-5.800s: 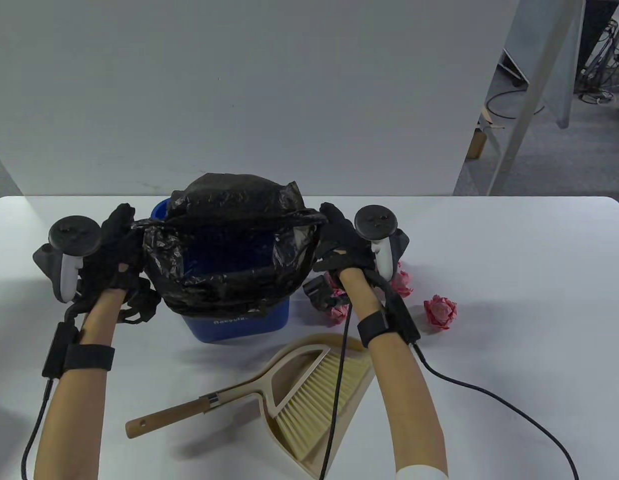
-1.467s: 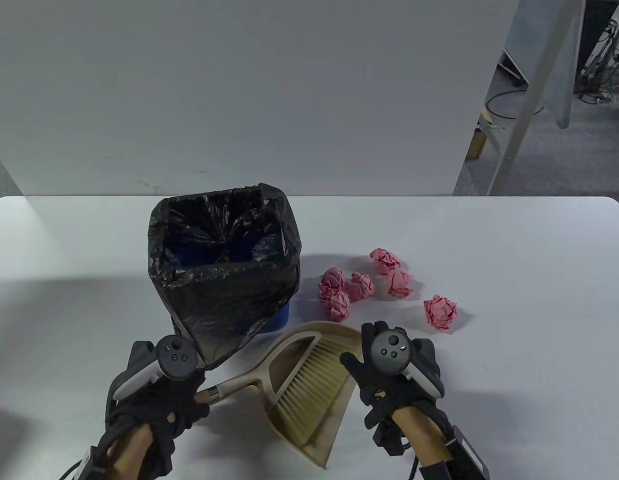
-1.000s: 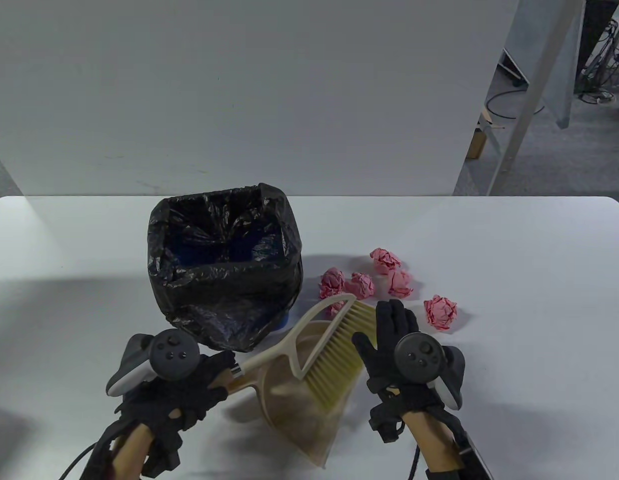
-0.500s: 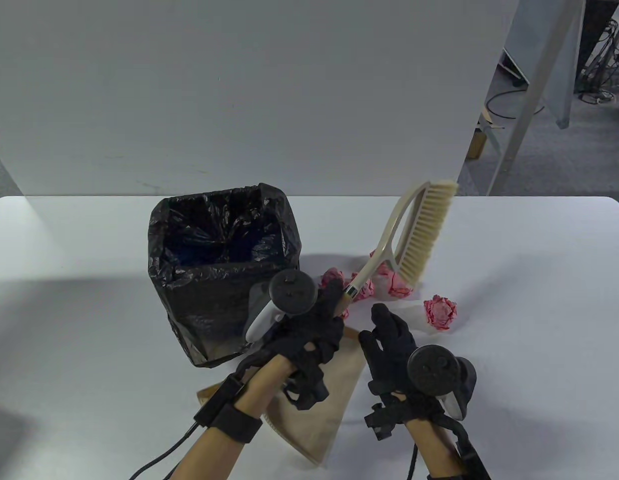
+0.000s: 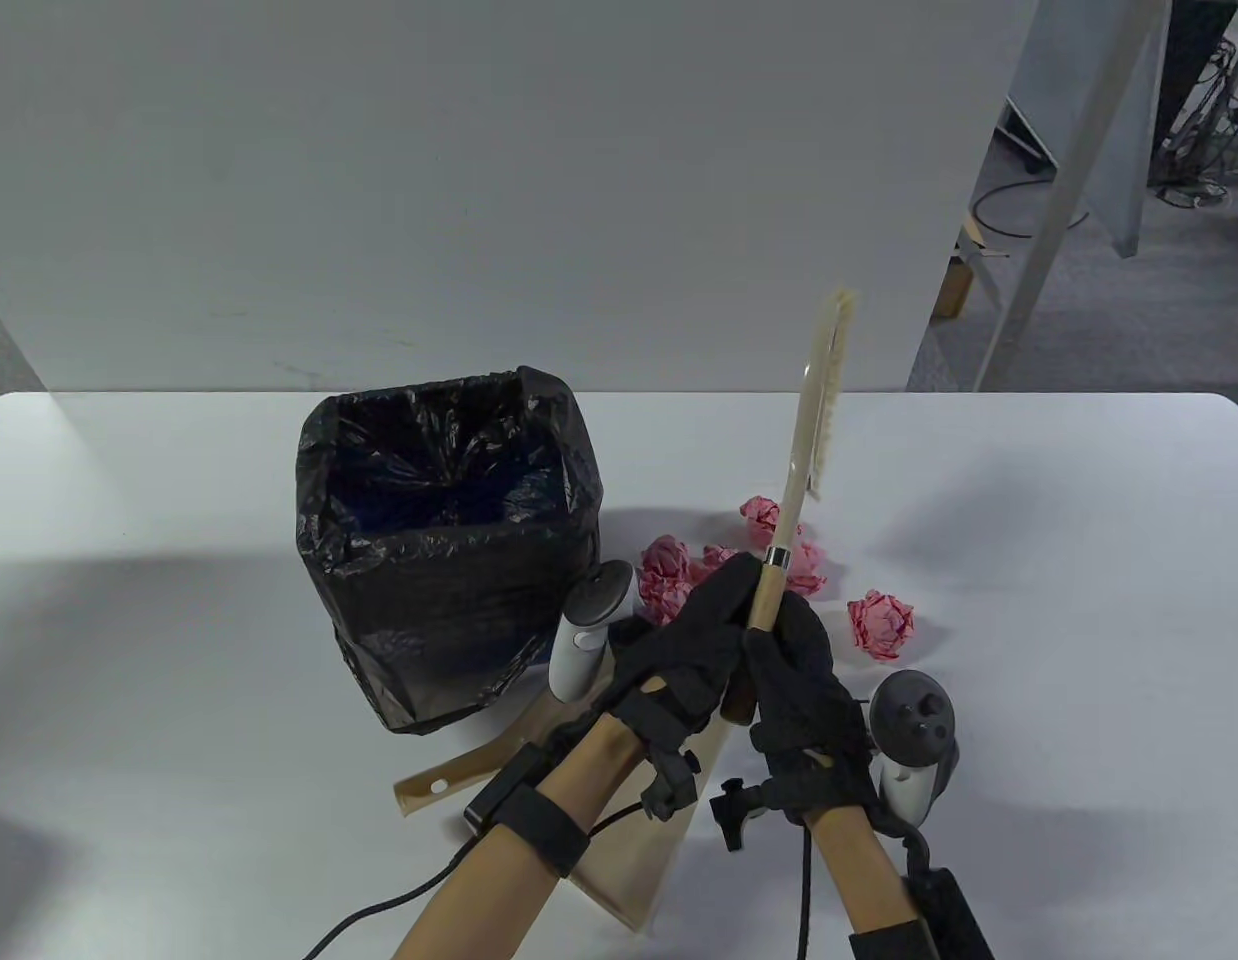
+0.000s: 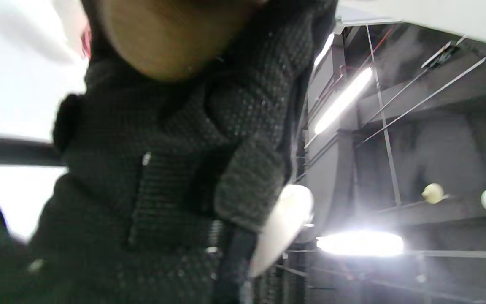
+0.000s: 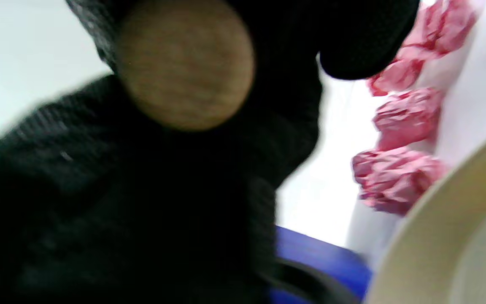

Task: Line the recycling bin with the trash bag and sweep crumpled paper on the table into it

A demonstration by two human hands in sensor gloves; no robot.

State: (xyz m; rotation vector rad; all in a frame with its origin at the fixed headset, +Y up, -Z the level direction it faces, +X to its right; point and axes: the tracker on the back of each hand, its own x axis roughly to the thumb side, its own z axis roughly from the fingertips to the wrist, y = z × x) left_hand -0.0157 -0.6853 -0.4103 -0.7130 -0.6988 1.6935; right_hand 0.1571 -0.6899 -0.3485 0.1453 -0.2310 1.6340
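Bin [image 5: 559, 640] | lined with black bag [image 5: 449, 560] | no paper visible inside

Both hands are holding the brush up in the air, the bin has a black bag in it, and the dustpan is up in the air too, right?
Not quite. The dustpan is not in the air: the table view shows it lying flat on the table, partly under the arms. The rest is right: the left hand and right hand both grip the handle of the raised brush, and a black bag lines the bin.
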